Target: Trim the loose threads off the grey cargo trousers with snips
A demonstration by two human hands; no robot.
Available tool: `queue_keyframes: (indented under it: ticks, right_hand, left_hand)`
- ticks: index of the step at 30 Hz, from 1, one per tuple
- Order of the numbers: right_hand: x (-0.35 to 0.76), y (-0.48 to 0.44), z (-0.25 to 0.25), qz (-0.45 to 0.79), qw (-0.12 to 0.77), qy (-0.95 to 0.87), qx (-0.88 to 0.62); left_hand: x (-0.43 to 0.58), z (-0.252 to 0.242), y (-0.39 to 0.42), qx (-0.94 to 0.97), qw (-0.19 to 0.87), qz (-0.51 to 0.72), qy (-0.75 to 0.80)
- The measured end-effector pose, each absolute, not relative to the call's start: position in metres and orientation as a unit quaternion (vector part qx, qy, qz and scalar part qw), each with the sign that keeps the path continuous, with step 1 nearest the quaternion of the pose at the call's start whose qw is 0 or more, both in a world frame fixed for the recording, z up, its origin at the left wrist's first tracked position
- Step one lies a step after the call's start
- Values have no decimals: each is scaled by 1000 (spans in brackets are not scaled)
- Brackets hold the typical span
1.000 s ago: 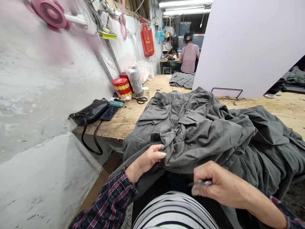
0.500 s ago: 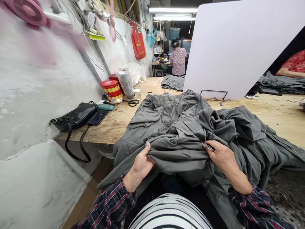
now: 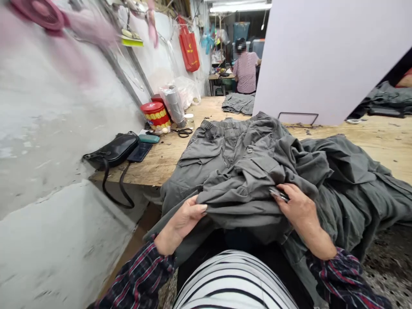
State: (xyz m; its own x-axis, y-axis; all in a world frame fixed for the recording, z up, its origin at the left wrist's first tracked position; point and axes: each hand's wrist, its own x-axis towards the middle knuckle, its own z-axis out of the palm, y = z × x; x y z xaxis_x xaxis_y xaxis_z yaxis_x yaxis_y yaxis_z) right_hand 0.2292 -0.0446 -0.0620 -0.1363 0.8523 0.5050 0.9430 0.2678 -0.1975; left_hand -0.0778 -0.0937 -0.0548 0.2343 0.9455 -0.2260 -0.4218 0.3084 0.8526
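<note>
Grey trousers [image 3: 206, 159] lie across the wooden table, their elastic waistband at the far side and the near part hanging over the front edge. At the near left, my left hand [image 3: 186, 216] pinches a fold of the grey cloth between thumb and fingers. My right hand [image 3: 298, 208] is closed round a small metal tool [image 3: 278, 194], whose tip points left over the cloth; the tool looks like thread snips, mostly hidden by the fingers. More grey garments [image 3: 350, 171] are heaped to the right of my right hand.
A black bag [image 3: 112, 150], a dark phone [image 3: 140, 152], a red tin [image 3: 155, 115] and black scissors [image 3: 184, 133] lie at the left. A white board [image 3: 322, 56] stands behind the trousers. A person [image 3: 246, 71] is in the background. A pink fan [image 3: 40, 15] hangs upper left.
My left hand has shifted slightly left, its thumb now lying flatter over the cloth. My right hand and the tool have moved slightly up and left. The camera view has shifted.
</note>
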Motion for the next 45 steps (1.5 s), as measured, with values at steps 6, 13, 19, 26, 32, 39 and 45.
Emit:
queue_keyframes:
  ticks: [6, 13, 19, 26, 32, 39, 45]
  right_hand:
    - [239, -42, -61, -35, 333, -745, -577]
    - [164, -85, -20, 79, 414, -822, -385]
    - [140, -59, -27, -70, 267, -866, -418]
    - [174, 0, -34, 37, 302, -751, -587]
    - [185, 16, -45, 95, 343, -722, -593]
    - [160, -29, -13, 104, 448, -715, -526]
    - [124, -64, 0, 230, 451, -714, -484]
  left_hand:
    - [-62, -67, -100, 254, 719, 563, 318]
    - [-52, -47, -108, 305, 714, 560, 288]
    - [-71, -1, -71, 278, 688, 630, 229]
    - [-85, -9, -34, 352, 619, 643, 283]
    - [-87, -45, -43, 310, 489, 673, 460]
    - [-62, -13, -50, 363, 581, 610, 399]
    - [-23, 37, -40, 403, 680, 513, 335]
